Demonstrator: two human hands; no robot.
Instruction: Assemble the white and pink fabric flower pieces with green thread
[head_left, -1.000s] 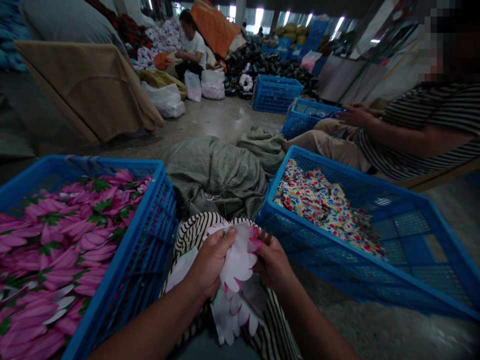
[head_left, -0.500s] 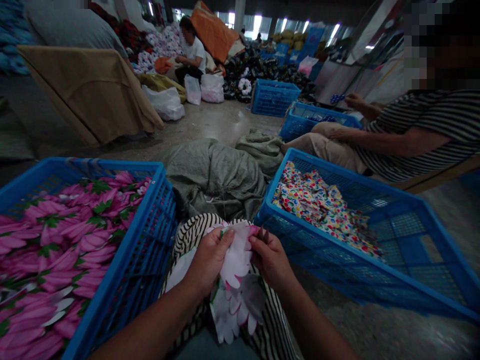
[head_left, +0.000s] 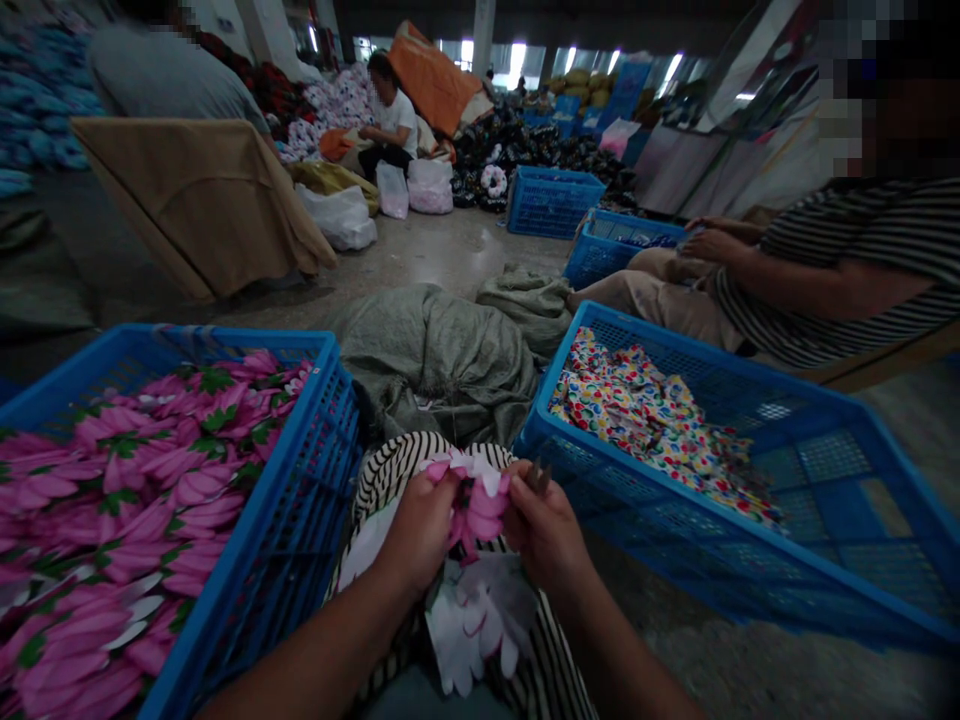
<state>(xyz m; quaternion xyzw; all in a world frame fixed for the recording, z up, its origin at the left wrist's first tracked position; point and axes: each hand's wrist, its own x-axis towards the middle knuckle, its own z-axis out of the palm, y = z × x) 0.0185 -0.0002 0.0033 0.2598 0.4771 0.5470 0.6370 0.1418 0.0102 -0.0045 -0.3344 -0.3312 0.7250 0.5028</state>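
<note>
Between my two hands, above my lap, is a pink petal-shaped piece (head_left: 480,512) with a white back. My left hand (head_left: 421,520) is closed, pinching its left edge between thumb and fingers. On the other side my right hand (head_left: 546,520) grips the right edge with thumb and forefinger. Dark pointed tips (head_left: 538,478), apparently of small thread snips, stick up from the right hand; the rest is hidden in the palm. Below, several white-backed petal pieces (head_left: 480,618) lie on my striped lap.
At left stands a blue crate (head_left: 327,350) heaped with pink petal pieces with green tips (head_left: 161,480). Another blue crate (head_left: 637,520) at right contains multicoloured printed pieces (head_left: 645,405). Grey-green sacks (head_left: 457,335) lie ahead. A person in a striped shirt (head_left: 847,265) sits at right.
The held piece has turned from its white back to show pink petals. Both hands stay closed on it. The co-worker's hands at right have come together, and my view has shifted slightly.
</note>
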